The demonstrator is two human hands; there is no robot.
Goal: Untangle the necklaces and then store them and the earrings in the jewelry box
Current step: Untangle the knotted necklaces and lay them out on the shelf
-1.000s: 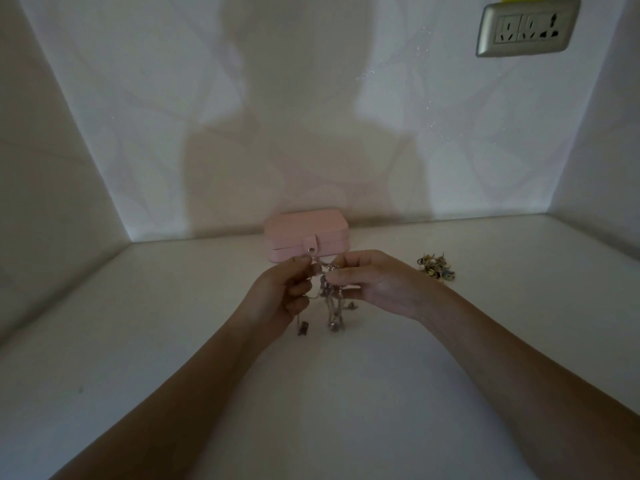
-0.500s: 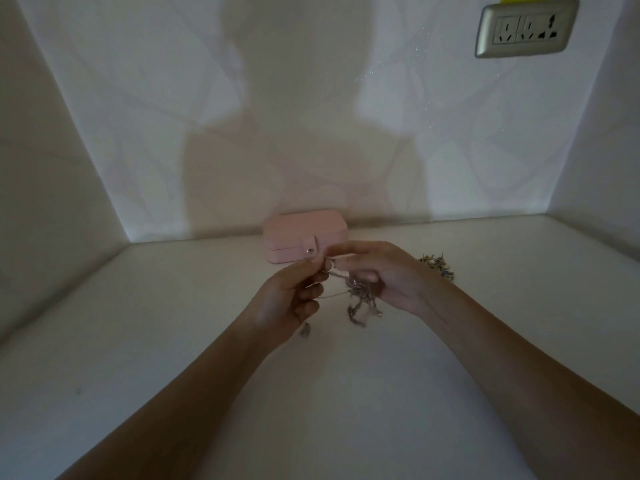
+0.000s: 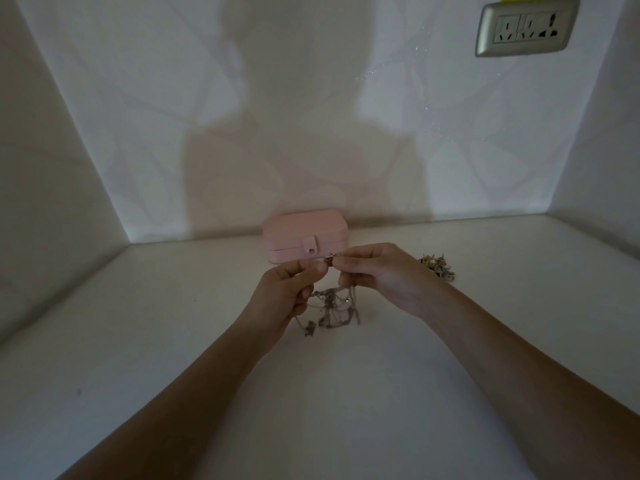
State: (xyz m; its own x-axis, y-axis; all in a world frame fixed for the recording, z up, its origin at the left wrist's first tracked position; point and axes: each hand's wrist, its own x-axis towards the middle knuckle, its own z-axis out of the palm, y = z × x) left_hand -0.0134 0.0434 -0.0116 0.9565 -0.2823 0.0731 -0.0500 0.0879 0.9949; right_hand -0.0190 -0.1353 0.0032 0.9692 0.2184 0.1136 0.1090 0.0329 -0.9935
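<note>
Step in hand: untangling, nowhere near storing. My left hand (image 3: pixel 287 292) and right hand (image 3: pixel 384 278) meet fingertip to fingertip above the surface (image 3: pixel 173 341), each pinching the necklaces (image 3: pixel 334 306) at a small bright bit at the top, probably a clasp, though the light is too dim to be sure. Both hands are clamped on chain, neither is free.

The rest of the necklaces hangs between my hands as one knotted clump; loose ends trail down to the surface, or just above it.

Jewelry box (image 3: pixel 304 233) sits just beyond my hands against the back wall, lid down, snap tab (image 3: pixel 310 244) fastened. Earrings (image 3: pixel 438 266) lie in a small heap on the surface to my right, untouched.

Next move, as I judge it: hold the pinched point firm with one hand, use the other to work one strand out of the clump. Gentle pulls only; a hard tug would tighten the knot. The box needs opening before anything goes in.
</note>
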